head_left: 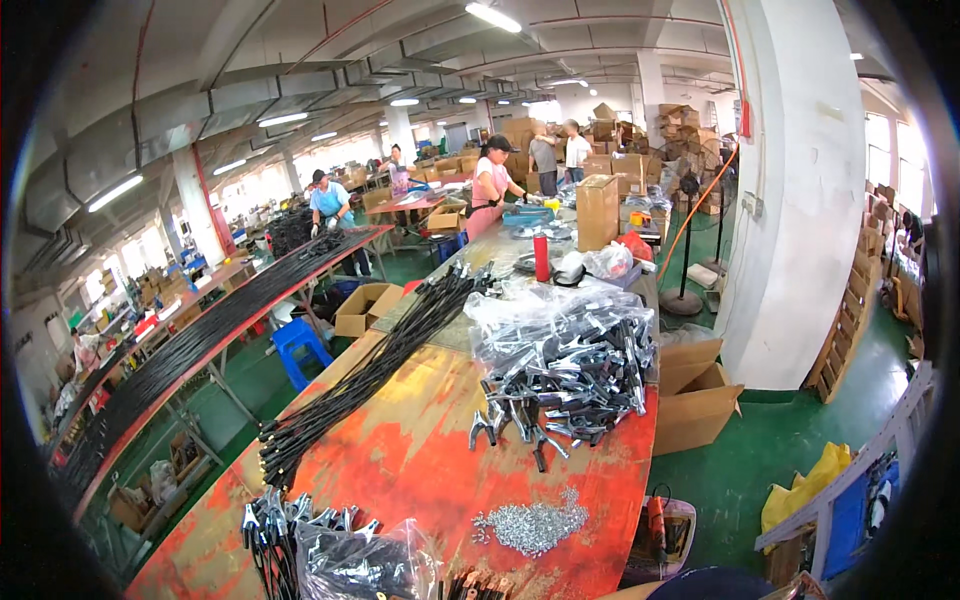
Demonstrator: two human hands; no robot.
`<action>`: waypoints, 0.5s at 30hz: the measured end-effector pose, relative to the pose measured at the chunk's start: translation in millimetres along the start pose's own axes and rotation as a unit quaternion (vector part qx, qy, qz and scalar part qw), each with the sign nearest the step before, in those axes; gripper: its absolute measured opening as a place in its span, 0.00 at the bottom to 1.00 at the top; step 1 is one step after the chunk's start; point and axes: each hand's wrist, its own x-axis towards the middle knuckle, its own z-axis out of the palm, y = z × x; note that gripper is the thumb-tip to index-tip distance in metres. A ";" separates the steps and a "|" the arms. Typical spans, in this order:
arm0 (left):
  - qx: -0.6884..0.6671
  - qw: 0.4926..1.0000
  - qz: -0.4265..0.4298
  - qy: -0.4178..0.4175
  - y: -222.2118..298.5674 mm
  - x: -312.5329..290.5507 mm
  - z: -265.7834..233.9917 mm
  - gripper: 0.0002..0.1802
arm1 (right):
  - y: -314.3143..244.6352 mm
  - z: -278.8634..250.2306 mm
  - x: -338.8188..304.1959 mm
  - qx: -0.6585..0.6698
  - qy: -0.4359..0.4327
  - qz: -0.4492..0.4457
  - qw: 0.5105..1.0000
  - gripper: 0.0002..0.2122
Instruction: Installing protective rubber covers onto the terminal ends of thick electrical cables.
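Neither of my hands can be made out in the head view. A dark rounded shape [710, 584] shows at the lower edge, too cut off to name. On the worn red table [400, 440] lies a small heap of silvery screws or rivets [532, 524]. Beyond it, metal spring clamps [570, 385] with black grips spill from a clear plastic bag [540, 318]. At the near left, black cables with clamps on their ends [268, 535] lie beside another clear bag [365, 562]. Copper-coloured cable ends [478, 582] show at the bottom edge.
A long bundle of black cables [375, 370] runs up the table's left side. A red cylinder [541, 258] and an upright carton [598, 212] stand farther back. Right of the table are an open carton [690, 405] and a white pillar [795, 200]. Several people work beyond.
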 end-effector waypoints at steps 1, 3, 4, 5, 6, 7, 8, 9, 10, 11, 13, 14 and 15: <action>-0.001 1.000 -0.001 0.001 -1.5 -1.8 -0.5 0.21 | 3.3 0.9 -0.9 -0.023 -0.022 0.003 0.999 0.16; -0.002 1.000 0.002 0.000 -2.3 -5.0 -1.0 0.21 | 8.5 1.6 -2.9 -0.065 -0.061 0.002 0.996 0.16; -0.003 1.000 0.003 0.000 -3.5 -6.3 -1.8 0.20 | 12.2 0.8 -4.5 -0.081 -0.077 0.000 0.994 0.15; -0.004 1.000 -0.001 0.003 -5.9 -10.4 -3.9 0.20 | 16.5 0.7 -5.9 -0.093 -0.093 -0.003 0.991 0.15; -0.005 1.000 -0.002 0.003 -8.0 -15.2 -5.5 0.20 | 21.0 0.9 -8.6 -0.105 -0.107 -0.009 0.989 0.15; -0.006 1.000 -0.002 0.005 -10.8 -17.9 -8.1 0.20 | 26.5 0.9 -10.3 -0.110 -0.118 -0.017 0.987 0.15; -0.008 1.000 -0.003 0.008 -13.1 -22.3 -11.0 0.20 | 31.6 -0.3 -12.2 -0.111 -0.127 -0.021 0.985 0.15; -0.017 1.000 -0.002 0.015 -21.1 -26.2 -13.5 0.20 | 31.9 -3.2 -13.0 -0.105 -0.146 -0.023 0.984 0.15; -0.024 0.999 -0.006 0.028 -27.1 -33.9 -18.5 0.20 | 33.3 -13.1 -12.5 0.002 -0.116 -0.006 0.993 0.14; -0.031 0.999 -0.004 0.027 -36.4 -38.8 -23.8 0.20 | 29.6 -22.9 -13.9 0.114 -0.087 0.019 0.989 0.13; -0.048 0.998 0.032 -0.008 -70.0 -45.3 -41.9 0.19 | 17.2 -36.0 -18.2 0.282 -0.018 -0.013 0.959 0.12; -0.062 0.997 0.048 -0.014 -82.8 -47.8 -46.8 0.19 | 35.0 -37.9 -18.1 0.236 0.036 -0.033 0.970 0.12; -0.068 0.996 0.052 -0.021 -92.8 -55.2 -53.0 0.19 | 41.7 -42.8 -18.4 0.268 0.066 -0.031 0.961 0.11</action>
